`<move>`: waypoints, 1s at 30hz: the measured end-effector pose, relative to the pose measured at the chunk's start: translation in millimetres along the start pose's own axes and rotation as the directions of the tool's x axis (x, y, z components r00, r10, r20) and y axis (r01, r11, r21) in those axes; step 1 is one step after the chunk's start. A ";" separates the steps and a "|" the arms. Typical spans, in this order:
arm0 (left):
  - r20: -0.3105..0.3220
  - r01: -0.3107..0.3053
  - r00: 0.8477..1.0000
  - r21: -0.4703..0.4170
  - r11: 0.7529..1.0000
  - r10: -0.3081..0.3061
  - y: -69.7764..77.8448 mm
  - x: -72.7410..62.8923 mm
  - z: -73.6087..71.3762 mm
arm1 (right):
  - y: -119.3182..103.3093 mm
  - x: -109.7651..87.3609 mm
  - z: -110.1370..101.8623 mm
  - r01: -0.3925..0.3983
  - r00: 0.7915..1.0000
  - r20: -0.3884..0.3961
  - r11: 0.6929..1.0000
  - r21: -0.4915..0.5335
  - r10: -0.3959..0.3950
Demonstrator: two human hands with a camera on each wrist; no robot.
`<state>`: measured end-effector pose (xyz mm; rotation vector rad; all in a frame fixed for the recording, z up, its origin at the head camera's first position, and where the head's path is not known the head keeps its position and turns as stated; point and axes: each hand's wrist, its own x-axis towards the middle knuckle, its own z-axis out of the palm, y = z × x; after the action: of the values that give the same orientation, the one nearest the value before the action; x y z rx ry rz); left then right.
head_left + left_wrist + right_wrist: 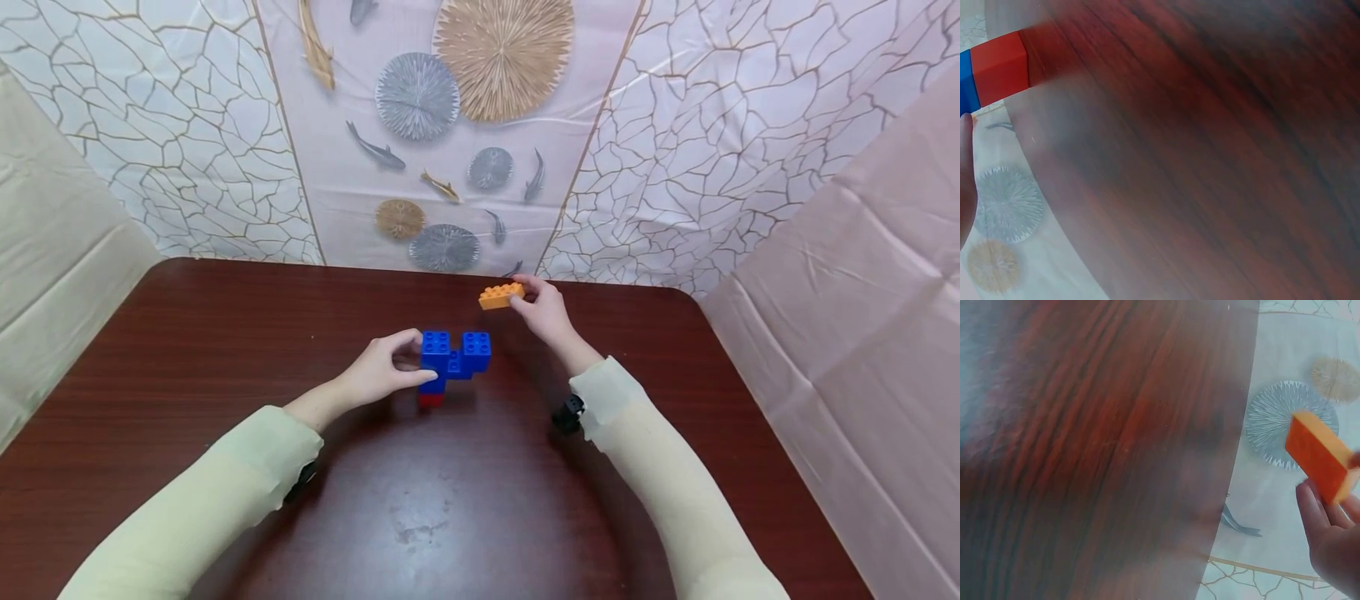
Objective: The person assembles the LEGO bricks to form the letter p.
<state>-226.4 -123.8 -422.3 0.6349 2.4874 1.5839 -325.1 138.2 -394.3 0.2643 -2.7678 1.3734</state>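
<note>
A stack of blue toy bricks (455, 364) with a red brick (431, 400) at its foot stands near the middle of the table. My left hand (378, 371) grips the stack's left side between thumb and fingers. In the left wrist view only the red brick (1000, 67), a sliver of blue brick (966, 81) and part of one digit show. Behind and to the right of the stack, my right hand (547, 312) pinches one end of an orange brick (498, 297), held apart from the blue bricks. The right wrist view shows the orange brick (1319, 456) with fingers at its end.
The dark wooden table (187, 350) runs back to a patterned cloth wall (345, 225). Plain cloth walls rise at the left (60, 250) and right (862, 333). Small black devices sit at both wrists, the right device (568, 414) being the plainer one.
</note>
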 end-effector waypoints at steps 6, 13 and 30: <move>0.001 -0.025 1.000 0.019 1.000 0.025 2.3 4.8 4.3 | -0.8 -7.3 -9.0 0.020 0.998 -0.055 0.999 0.046 -0.017; 0.016 -0.020 1.000 0.026 0.999 0.020 9.0 8.1 7.9 | -1.7 -15.1 -16.1 -0.043 0.995 -0.085 0.984 0.175 0.059; 0.070 -0.072 0.996 0.167 0.983 0.061 16.9 22.6 15.0 | -16.9 -30.1 -34.4 -0.186 0.980 0.058 0.773 0.607 0.191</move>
<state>-237.3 -95.8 -411.3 0.7864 2.5965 1.3585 -293.9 159.5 -363.5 -0.0140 -2.2911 2.2919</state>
